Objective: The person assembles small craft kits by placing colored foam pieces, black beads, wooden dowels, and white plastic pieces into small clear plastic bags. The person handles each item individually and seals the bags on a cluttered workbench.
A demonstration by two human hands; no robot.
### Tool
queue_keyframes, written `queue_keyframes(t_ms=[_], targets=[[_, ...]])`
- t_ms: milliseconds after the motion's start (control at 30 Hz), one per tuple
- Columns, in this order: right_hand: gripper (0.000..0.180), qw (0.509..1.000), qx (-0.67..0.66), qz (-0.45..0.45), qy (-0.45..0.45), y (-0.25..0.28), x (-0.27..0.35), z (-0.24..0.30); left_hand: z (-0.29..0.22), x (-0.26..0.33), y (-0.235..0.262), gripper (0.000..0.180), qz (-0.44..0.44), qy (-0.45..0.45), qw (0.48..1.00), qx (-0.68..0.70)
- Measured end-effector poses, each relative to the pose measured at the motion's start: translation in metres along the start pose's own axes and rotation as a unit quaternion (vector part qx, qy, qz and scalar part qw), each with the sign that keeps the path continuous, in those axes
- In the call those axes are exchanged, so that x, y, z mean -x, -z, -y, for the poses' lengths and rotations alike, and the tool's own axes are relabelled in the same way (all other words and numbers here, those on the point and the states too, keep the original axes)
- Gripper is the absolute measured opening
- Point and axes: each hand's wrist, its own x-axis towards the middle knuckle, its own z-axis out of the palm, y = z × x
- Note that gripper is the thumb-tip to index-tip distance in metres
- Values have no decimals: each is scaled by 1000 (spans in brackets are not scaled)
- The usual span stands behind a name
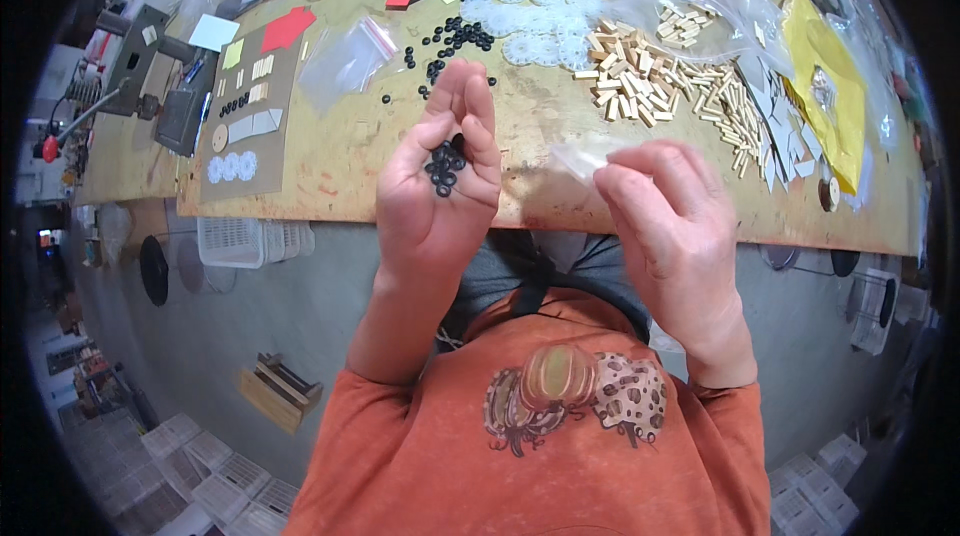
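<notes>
My left hand (412, 204) is raised palm up at the table's front edge, its fingers curled into a cup. Several small black rings (444, 168) lie in that palm. To the right, my right hand (680, 216) pinches a small clear plastic bag (575, 164) between thumb and fingertips. The bag hangs toward the left hand, apart from it; whether anything is inside, I cannot tell. Beyond the left fingertips, more black rings (465, 34) are scattered over the wooden table (340, 161).
Translucent toothed discs (545, 24), wooden blocks (625, 86) and short wooden sticks (735, 116) cover the table's back and right. A yellow packet (825, 86) lies far right. At left are a clear zip bag (345, 64), a brown board (280, 121) with sorted pieces, and a clamped machine (135, 61).
</notes>
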Motion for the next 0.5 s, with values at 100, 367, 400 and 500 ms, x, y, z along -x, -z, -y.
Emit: queue_keyframes(t_ms=[100, 367, 400, 500], targets=[[15, 996, 94, -7, 1, -2, -14, 13, 13, -4, -26, 42, 67, -16, 997, -33], [20, 1000, 4, -21, 13, -37, -8, 34, 38, -11, -34, 61, 11, -170, 929, -328], [22, 1000, -3, -17, 8, -38, -7, 34, 44, -11, -34, 61, -32, -195, 893, -405], [23, 999, -34, -20, -17, -43, -6, 37, 52, -11, -36, 66, -91, -226, 835, -493]])
